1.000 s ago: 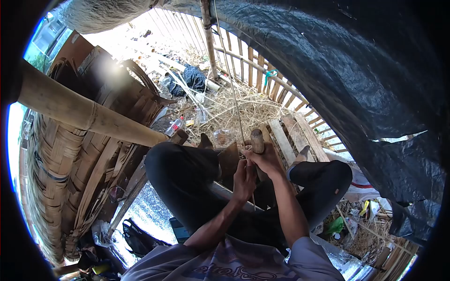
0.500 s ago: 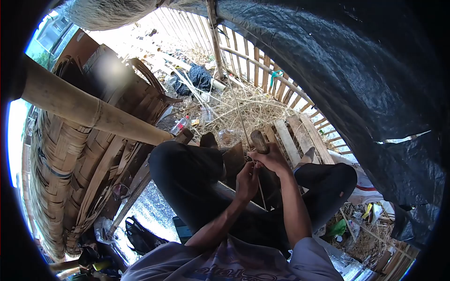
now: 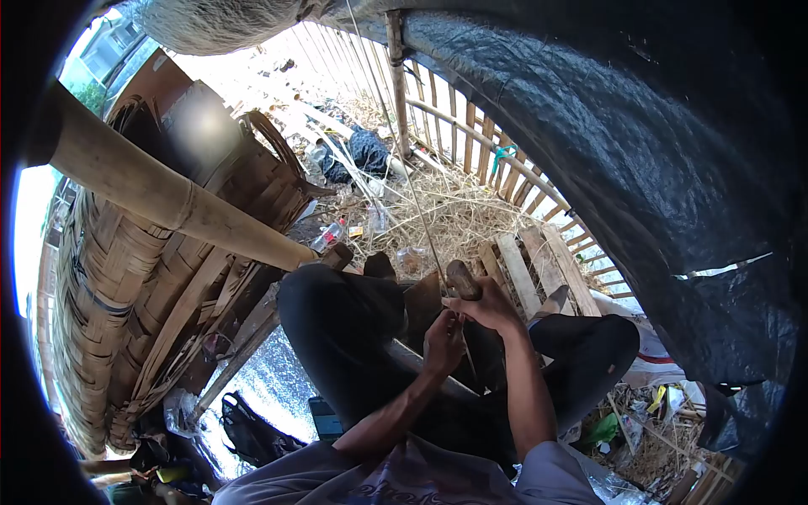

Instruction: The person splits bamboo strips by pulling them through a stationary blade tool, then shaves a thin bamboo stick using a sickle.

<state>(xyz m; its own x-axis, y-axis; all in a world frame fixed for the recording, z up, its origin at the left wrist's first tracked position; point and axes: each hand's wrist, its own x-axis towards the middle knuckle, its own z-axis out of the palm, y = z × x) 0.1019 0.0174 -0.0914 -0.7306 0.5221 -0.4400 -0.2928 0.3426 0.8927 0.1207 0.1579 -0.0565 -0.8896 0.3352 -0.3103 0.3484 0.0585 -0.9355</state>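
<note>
My right hand (image 3: 490,308) is wrapped round a thick wooden handle (image 3: 463,279), whose blunt end points away from me. The working part of this tool is hidden by my fingers. Close beside it, my left hand (image 3: 443,343) is closed in a pinch on a long thin bamboo strip (image 3: 414,195). That strip runs from the top of the view down between my hands and comes out below them toward my lap. Just past my left hand, a brown flat piece (image 3: 423,296) stands between my bent legs.
A thick bamboo pole (image 3: 181,209) slants in from the left, over woven bamboo baskets (image 3: 105,290). Wooden slats (image 3: 539,261) and a heap of bamboo shavings (image 3: 438,206) lie ahead. Dark plastic sheeting (image 3: 640,160) hangs at right, near a bamboo fence (image 3: 471,139).
The bamboo strip now reaches up to the top edge of the view, where before its visible part began lower. Both hands keep nearly the same place and grip. The whole view has shifted slightly.
</note>
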